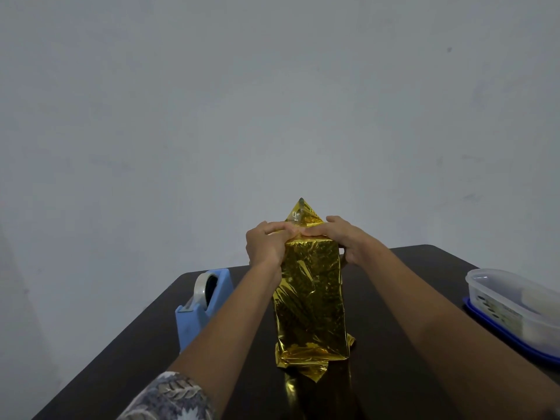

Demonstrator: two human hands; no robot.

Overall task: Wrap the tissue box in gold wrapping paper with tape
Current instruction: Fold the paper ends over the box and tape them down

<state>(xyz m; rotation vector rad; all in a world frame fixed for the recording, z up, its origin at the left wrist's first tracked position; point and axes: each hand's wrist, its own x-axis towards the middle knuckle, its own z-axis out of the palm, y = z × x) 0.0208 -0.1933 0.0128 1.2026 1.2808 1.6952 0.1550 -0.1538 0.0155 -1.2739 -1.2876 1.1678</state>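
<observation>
The tissue box stands on end in the middle of the dark table, covered in crinkled gold wrapping paper. At its top end a triangular gold flap sticks up with a strip of clear tape on it. My left hand grips the box's top left corner, its fingers curled over the paper at the flap's base. My right hand holds the top right corner, fingers pressing the fold down. Loose gold paper spreads out at the box's bottom end.
A blue tape dispenser with a roll of clear tape stands left of the box. A clear plastic container on a blue lid sits at the table's right edge. A plain grey wall rises behind the dark table.
</observation>
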